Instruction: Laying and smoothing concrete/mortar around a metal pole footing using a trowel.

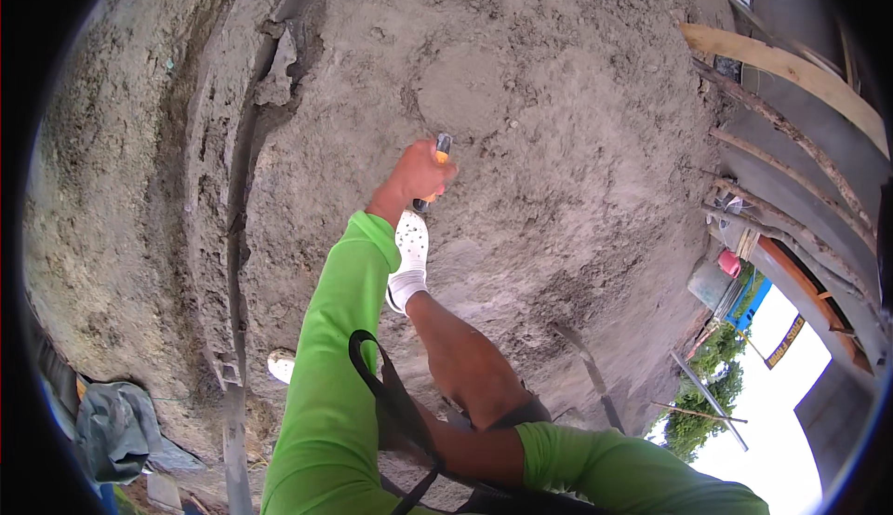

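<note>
My left hand (423, 173) is closed around an orange-and-black handle (444, 147), held low over rough grey wet mortar (577, 143). The working end of this hand tool cannot be made out against the grey surface. Just beyond it is a smoother, roundish patch (460, 92) in the mortar. Close below the hand, a white perforated clog (412, 240) is on my foot. My right forearm (479, 454) reaches left across the bottom of the view. The right hand is hidden behind my green left sleeve (335, 329) and a black strap (395, 403).
A long straight channel edge (239, 189) runs along the left. Wooden poles (791, 124) and a plank (781, 54) lie at the right. A dark cloth (116, 431) is at lower left; a pinkish-red container (728, 263) stands far right.
</note>
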### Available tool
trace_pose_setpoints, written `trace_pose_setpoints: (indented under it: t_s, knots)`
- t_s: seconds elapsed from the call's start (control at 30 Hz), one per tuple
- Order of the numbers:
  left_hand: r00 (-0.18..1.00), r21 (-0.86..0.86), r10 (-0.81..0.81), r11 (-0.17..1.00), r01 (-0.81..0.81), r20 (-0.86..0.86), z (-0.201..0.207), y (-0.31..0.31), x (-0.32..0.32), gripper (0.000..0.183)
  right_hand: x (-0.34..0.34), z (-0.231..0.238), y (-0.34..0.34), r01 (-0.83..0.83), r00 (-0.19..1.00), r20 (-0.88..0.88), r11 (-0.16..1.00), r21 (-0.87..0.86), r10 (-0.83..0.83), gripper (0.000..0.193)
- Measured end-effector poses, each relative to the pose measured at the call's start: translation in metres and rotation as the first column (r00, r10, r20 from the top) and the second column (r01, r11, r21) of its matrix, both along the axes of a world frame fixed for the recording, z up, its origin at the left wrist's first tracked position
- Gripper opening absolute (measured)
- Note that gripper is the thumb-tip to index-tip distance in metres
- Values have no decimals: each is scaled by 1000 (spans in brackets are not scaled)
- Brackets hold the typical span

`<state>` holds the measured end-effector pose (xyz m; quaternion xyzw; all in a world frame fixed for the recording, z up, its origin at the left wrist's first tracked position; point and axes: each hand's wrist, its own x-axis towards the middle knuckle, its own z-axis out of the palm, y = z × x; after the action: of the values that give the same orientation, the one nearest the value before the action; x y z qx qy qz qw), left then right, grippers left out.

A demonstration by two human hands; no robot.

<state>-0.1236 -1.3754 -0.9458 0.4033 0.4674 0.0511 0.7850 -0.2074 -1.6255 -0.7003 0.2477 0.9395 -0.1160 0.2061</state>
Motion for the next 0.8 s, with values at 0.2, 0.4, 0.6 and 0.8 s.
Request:
trace_pose_setpoints:
  t_s: [0.2,0.4,0.6,0.8]
  knots:
    - [998,-10,38,999,-37,53,36,-25,-95,14,-21,24,82,317,934,166,521,-793,-316,41]
    - [999,357,-37,933,41,-19,99,-87,-222,31,-47,14,66,401,916,370,405,-822,-158,71]
    - [977,333,127,941,-63,-173,149,-249,-421,29,-90,-7,23,392,903,429,420,-819,-7,73]
    - [817,105,107,993,-57,-567,210,-393,-603,27,-119,-24,-11,433,855,511,415,-800,94,75]
